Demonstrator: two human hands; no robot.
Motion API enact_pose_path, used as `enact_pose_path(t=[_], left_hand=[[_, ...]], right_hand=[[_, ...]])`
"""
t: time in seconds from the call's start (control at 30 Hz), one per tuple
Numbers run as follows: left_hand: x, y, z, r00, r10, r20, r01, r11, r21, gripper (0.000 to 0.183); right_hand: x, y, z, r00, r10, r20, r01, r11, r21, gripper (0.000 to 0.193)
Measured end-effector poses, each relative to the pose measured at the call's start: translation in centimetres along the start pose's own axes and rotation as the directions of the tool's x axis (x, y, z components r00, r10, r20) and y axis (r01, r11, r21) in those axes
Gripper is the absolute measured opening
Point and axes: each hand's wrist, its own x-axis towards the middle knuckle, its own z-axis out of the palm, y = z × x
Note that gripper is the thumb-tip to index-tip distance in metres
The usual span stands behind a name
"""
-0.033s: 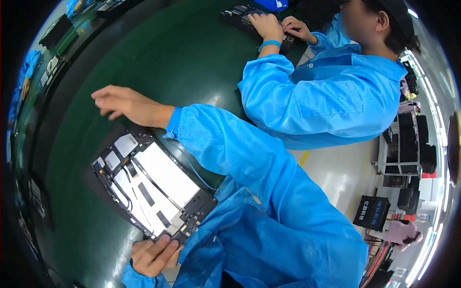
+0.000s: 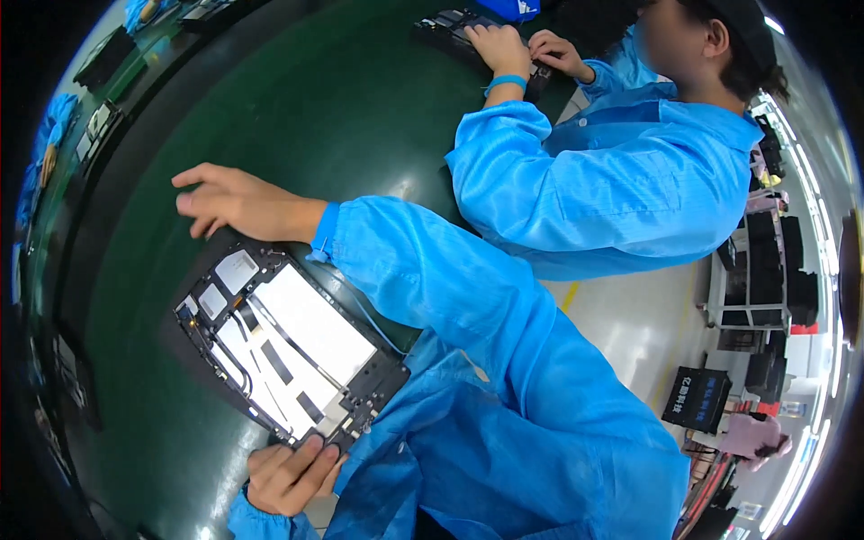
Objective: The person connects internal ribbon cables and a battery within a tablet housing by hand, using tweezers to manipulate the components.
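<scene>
An opened tablet [image 2: 297, 328] lies tilted in front of me. Its back is off, baring a large white battery area, black flat cables and small boards along both ends. My left hand [image 2: 292, 477] is closed on the tablet's near edge, fingers on top; the thumb is mostly hidden. Beyond the far end, my right hand [image 2: 243, 205] hovers with fingers apart and nothing visible in them. A blue band [image 2: 326, 229] circles my right wrist, and a thin blue cord [image 2: 382, 333] runs down beside the tablet.
A dark green worktable [image 2: 315, 117] spreads under the tablet. To the right, a co-worker in a blue smock [image 2: 603, 189] handles another opened dark device [image 2: 450, 29]. Black parts [image 2: 108, 58] stand along the far left side. A shelf cart [image 2: 751, 270] is on the right.
My right hand has shifted slightly and its fingers have spread a little more. The tablet has moved very slightly rightward, with my left hand still on its edge.
</scene>
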Motion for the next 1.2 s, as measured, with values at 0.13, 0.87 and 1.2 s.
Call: enact_pose_path(t=[0.13, 0.87, 1.2], left_hand=[[2.3, -0.6, 0.8, 0.967, 0.179, 0.179, -0.202, 0.972, 0.117, 0.029], [3.5, -4.2, 0.8, 0.967, -0.161, -0.198, 0.19, 0.972, 0.139, 0.018], [5.5, -10.8, 1.1, 0.915, -0.227, -0.334, 0.323, 0.907, 0.27, 0.029]], right_hand=[[-0.4, 1.6, 0.1, 0.852, -0.514, -0.101, 0.379, 0.738, -0.558, 0.069], [7.7, -3.1, -20.2, 0.505, -0.364, -0.783, 0.642, 0.764, 0.059, 0.084], [6.2, -3.7, -19.4, 0.837, -0.397, -0.377, 0.535, 0.446, 0.718, 0.017]])
